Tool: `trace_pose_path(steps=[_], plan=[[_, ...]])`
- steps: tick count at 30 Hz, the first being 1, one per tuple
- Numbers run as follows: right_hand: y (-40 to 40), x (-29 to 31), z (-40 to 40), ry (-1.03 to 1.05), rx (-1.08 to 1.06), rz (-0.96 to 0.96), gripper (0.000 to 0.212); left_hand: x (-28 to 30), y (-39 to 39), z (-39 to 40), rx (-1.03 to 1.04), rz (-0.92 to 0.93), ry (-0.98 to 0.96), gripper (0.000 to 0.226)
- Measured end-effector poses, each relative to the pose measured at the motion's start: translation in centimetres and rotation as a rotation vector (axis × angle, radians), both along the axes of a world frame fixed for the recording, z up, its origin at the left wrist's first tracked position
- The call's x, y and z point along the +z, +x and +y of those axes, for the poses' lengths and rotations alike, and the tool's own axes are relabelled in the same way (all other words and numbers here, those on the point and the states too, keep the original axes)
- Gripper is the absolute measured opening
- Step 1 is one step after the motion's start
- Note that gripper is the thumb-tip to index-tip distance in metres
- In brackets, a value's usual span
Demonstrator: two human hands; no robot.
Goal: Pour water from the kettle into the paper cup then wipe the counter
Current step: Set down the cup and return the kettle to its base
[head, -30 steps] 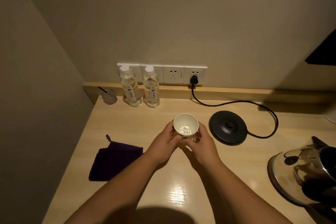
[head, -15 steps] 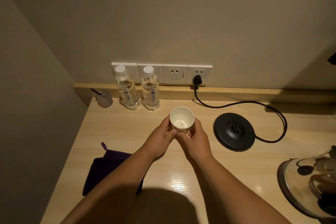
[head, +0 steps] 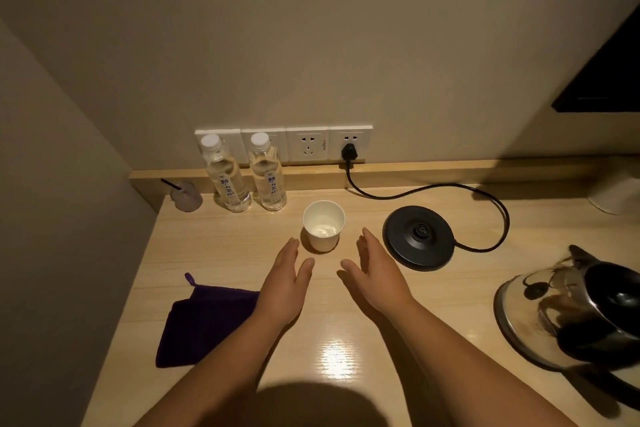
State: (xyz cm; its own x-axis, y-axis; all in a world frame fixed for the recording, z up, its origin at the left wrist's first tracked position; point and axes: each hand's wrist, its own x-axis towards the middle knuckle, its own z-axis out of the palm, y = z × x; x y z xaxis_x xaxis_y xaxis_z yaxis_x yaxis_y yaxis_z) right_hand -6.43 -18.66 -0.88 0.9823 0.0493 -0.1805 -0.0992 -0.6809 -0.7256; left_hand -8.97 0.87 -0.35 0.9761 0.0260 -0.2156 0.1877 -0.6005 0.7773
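A white paper cup [head: 323, 225] stands upright on the light wooden counter [head: 221, 246], with a little water glinting at its bottom. My left hand [head: 285, 282] and my right hand [head: 375, 272] hover just in front of it, one on each side, fingers apart, holding nothing and not touching the cup. The steel kettle [head: 581, 312] with a black handle sits off its base at the right edge. A folded purple cloth [head: 201, 319] lies on the counter at the left, partly under my left forearm.
The black kettle base [head: 419, 236] sits right of the cup, its cord [head: 450, 191] looping back to a wall socket. Two water bottles [head: 227, 178] [head: 268, 177] stand against the back ledge, beside a small plastic-wrapped item [head: 185, 196]. Walls close the left and back.
Both hands held the cup a moment ago. They have set it down further back on the counter, let go and drawn back toward me.
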Motion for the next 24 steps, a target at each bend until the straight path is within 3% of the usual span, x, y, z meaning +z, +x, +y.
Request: trace_pose_path(steps=[7,10,16,20,24], plan=[[-9.4,0.3,-6.9,-0.429,0.117,-0.145,0.060,-1.6,-8.2,-4.9,-0.324,-0.080,0.569,0.079],[-13.4,0.8,-9.3,-0.536,0.157,-0.211,0.052,-2.2,-9.4,-7.0,-0.437,-0.085,0.733,0.075],[-16.7,3.8,-13.4,-0.584,0.190,-0.270,0.042,-3.0,-9.5,-8.4,-0.473,-0.067,0.801,0.073],[-17.3,7.5,-16.7,-0.486,0.001,-0.482,0.031,-2.8,-9.5,-8.5,-0.450,-0.116,0.788,0.071],[-17.7,10.6,-21.8,-0.546,-0.248,-0.621,0.034,-2.8,-9.7,-8.7,-0.449,-0.113,0.805,0.070]])
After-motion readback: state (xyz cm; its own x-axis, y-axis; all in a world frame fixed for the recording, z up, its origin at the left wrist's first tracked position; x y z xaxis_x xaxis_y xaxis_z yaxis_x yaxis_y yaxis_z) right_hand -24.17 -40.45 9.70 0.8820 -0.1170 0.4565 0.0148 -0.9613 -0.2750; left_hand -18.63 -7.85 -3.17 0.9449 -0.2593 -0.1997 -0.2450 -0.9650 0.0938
